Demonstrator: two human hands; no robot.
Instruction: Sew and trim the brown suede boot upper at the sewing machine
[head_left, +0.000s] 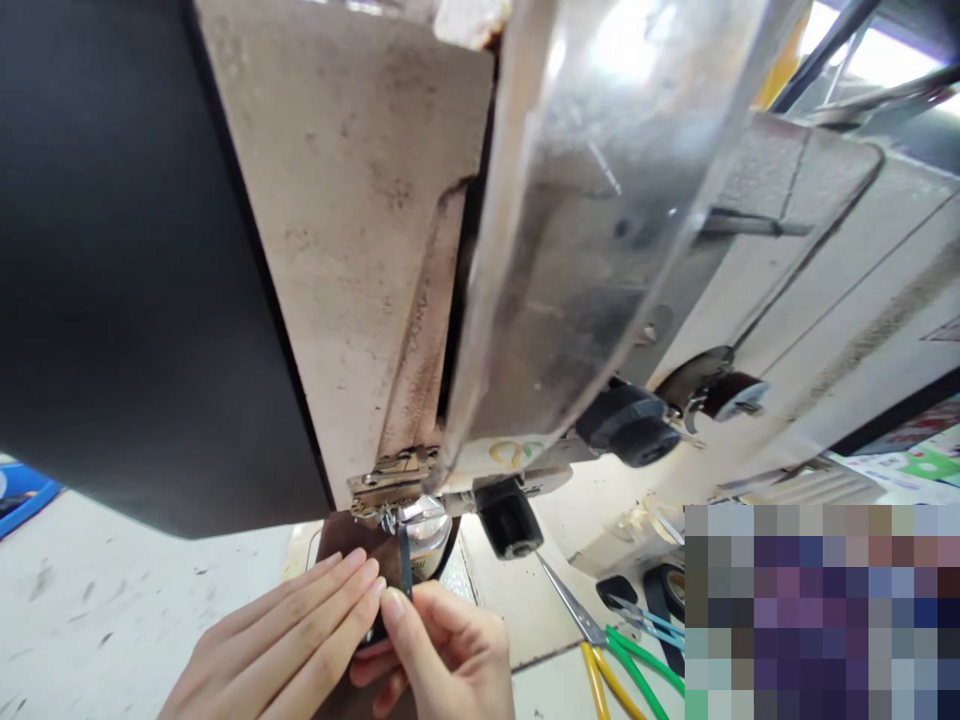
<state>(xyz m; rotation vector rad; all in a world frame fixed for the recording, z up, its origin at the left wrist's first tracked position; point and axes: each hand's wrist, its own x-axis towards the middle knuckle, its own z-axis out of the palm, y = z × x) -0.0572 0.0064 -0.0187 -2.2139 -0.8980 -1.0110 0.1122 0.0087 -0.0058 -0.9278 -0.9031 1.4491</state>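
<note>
My left hand [292, 640] lies flat, fingers stretched together, on a piece of brown material [352, 545] under the head of a sewing machine [337, 250]. Thumb and fingers of my right hand [450, 650] pinch a narrow black strip [406, 565] along the material's right edge. The strip runs up toward the needle area [394, 510], where the machine parts partly hide it. My fingertips almost meet at this edge, and most of the lower material is covered by my hands.
A clear plastic guard [585, 220] and black knobs [510, 517] jut out above my right hand. Scissors [600, 640] with yellow and green handles lie at right, near light-blue tweezers [649, 622] and a black roll [673, 590]. A dark panel [135, 270] fills the left; a blue container [26, 500] sits below.
</note>
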